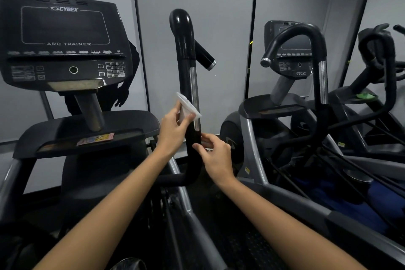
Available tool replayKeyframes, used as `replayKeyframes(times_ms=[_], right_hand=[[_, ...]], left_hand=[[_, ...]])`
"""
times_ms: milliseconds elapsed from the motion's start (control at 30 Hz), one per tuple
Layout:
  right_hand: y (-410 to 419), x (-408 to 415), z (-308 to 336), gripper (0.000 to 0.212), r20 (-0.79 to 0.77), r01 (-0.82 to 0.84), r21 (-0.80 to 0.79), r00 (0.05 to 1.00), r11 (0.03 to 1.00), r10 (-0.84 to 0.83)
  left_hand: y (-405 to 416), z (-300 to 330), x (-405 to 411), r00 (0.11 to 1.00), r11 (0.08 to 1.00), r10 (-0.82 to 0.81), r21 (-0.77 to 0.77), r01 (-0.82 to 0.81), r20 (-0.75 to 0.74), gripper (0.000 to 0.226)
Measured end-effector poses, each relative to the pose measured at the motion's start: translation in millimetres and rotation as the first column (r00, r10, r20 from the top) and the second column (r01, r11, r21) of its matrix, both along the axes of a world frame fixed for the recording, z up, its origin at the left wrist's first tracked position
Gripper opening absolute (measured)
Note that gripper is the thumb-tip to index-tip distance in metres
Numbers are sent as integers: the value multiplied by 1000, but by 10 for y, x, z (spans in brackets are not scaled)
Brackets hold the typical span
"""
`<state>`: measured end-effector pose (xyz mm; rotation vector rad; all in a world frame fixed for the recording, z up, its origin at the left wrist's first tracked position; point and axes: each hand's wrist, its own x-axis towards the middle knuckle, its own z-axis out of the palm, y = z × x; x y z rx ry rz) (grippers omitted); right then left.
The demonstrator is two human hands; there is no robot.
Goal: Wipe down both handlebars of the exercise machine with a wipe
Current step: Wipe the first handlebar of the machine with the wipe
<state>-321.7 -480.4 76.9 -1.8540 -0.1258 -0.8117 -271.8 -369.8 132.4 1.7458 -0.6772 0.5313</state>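
Head view: left hand (173, 126) pinches crumpled white wipe (187, 108) against glossy black handlebar (188, 68); right hand (215, 155) fingertips touch it, uncurled.

A crumpled white wipe (188, 107) sits pinched in the left hand (173, 126), just beside the upright black handlebar (186, 55). The handlebar is glossy, curves over at its top, and carries a silver strip down its side.

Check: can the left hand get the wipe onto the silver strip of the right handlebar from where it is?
Probably yes. The left hand pinches the wipe right beside the silver strip on the handlebar, and nothing sits between them. The right hand touches the bar lower down, clear of that path.
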Motion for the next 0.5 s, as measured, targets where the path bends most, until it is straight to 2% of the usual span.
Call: replayKeyframes(times_ms=[133,267,367,500], right_hand=[[1,-8,-5,36,-9,11,-22,1000,1000,-11],[-8,-16,-21,38,-23,15,-43,1000,999,-16],[1,-19,-56,34,-15,25,-42,1000,999,-26],[1,-6,-85,28,-1,35,-38,999,999,-35]], left_hand=[[-56,185,22,974,974,160,134,-182,160,66],[-107,432,67,931,932,194,239,-273,310,65],[-71,142,-34,924,920,182,273,-280,336,64],[-25,-375,-170,964,942,118,280,-185,240,66]])
